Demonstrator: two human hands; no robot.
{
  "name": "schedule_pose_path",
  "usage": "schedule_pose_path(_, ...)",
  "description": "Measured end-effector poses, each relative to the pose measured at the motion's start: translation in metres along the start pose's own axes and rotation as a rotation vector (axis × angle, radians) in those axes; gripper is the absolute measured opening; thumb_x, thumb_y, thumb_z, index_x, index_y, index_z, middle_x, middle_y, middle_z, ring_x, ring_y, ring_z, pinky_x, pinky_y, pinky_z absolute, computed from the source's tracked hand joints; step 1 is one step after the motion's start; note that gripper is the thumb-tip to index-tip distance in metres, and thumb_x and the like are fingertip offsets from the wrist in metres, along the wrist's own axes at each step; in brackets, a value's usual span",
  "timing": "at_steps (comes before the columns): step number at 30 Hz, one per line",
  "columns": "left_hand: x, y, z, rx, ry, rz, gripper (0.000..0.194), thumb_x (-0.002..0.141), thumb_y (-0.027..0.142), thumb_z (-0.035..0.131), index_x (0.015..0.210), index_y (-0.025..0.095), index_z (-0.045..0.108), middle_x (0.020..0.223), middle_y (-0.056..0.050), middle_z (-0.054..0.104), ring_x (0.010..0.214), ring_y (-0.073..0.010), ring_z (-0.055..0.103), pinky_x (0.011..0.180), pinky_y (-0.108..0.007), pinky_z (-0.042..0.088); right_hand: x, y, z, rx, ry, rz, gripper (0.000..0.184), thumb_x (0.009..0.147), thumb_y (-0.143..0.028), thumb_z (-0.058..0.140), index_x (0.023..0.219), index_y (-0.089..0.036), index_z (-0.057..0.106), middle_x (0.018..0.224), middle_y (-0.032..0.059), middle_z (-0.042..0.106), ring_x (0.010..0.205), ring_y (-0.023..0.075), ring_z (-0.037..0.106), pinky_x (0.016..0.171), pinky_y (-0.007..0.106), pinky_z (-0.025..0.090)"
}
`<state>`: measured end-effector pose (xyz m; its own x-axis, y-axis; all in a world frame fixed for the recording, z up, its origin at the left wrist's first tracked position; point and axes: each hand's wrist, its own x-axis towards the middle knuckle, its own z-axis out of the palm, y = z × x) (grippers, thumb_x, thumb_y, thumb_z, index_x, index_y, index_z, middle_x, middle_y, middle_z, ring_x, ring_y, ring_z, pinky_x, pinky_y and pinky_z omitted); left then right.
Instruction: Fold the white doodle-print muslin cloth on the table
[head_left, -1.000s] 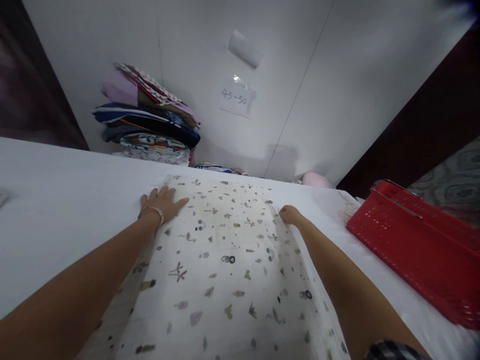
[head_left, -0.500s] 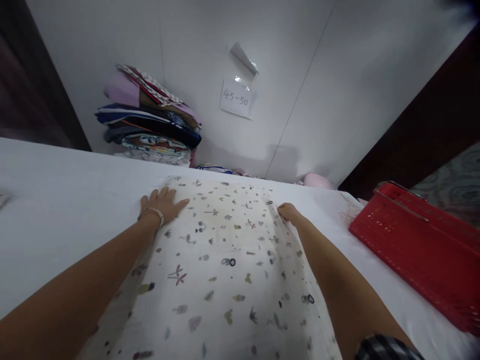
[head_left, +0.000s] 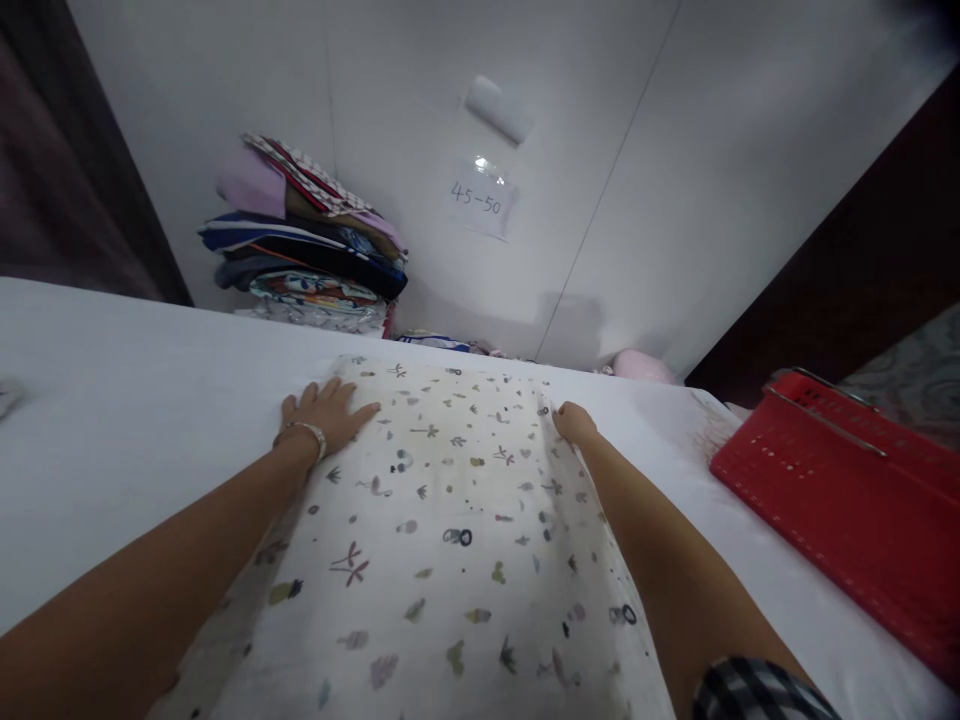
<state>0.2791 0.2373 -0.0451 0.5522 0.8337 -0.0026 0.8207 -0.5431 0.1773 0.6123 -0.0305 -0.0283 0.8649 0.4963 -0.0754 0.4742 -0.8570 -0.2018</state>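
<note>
A white cloth (head_left: pixel 442 500) printed with small palms, pineapples and birds lies lengthwise before me on the white-covered table (head_left: pixel 150 390). My left hand (head_left: pixel 324 415) rests on its left edge near the far end, fingers spread and palm down. At the opposite edge, my right hand (head_left: pixel 576 424) is closed, with the fingers curled round the cloth's right side. The near end of the cloth runs out of the bottom of the view.
A stack of folded fabrics (head_left: pixel 307 235) stands at the back left against the wall. On the right sits a red plastic basket (head_left: pixel 847 510) with metal handles. A paper label (head_left: pixel 480 200) reading 45-50 hangs on the wall. Something pink (head_left: pixel 641 366) lies at the table's back edge.
The view has shifted slightly. Both hands keep nearly the same places on the cloth, and the cloth looks much the same.
</note>
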Motion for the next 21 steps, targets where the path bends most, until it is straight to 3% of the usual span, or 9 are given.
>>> schedule_pose_path(9, -0.002, 0.002, -0.005, -0.006, -0.025, -0.023, 0.085, 0.078, 0.071, 0.025, 0.145, 0.02, 0.033, 0.156, -0.006, 0.017, 0.141, -0.0384, 0.015, 0.11, -0.059, 0.017, 0.016, -0.017, 0.003, -0.065, 0.067, -0.039, 0.024, 0.089, -0.03, 0.044, 0.104, -0.018, 0.06, 0.108, 0.0109, 0.065, 0.101, 0.022, 0.061, 0.079, 0.031, 0.046)
schedule_pose_path(14, -0.004, 0.002, -0.006, -0.012, -0.046, -0.038, 0.086, 0.077, 0.072, 0.025, 0.146, 0.02, 0.032, 0.157, -0.006, 0.015, 0.141, -0.0378, 0.014, 0.111, -0.057, 0.016, 0.018, -0.016, 0.007, -0.1, 0.109, -0.013, 0.03, 0.093, -0.029, 0.036, 0.11, -0.014, 0.056, 0.108, 0.0157, 0.064, 0.101, 0.0234, 0.061, 0.08, 0.033, 0.046)
schedule_pose_path(21, -0.002, 0.001, -0.003, -0.019, -0.032, -0.045, 0.086, 0.077, 0.072, 0.027, 0.145, 0.019, 0.033, 0.156, -0.007, 0.016, 0.141, -0.0386, 0.014, 0.111, -0.058, 0.016, 0.025, -0.016, 0.005, -0.091, 0.145, -0.053, 0.029, 0.092, -0.03, 0.038, 0.106, -0.019, 0.061, 0.112, 0.0101, 0.062, 0.102, 0.0201, 0.059, 0.078, 0.028, 0.045)
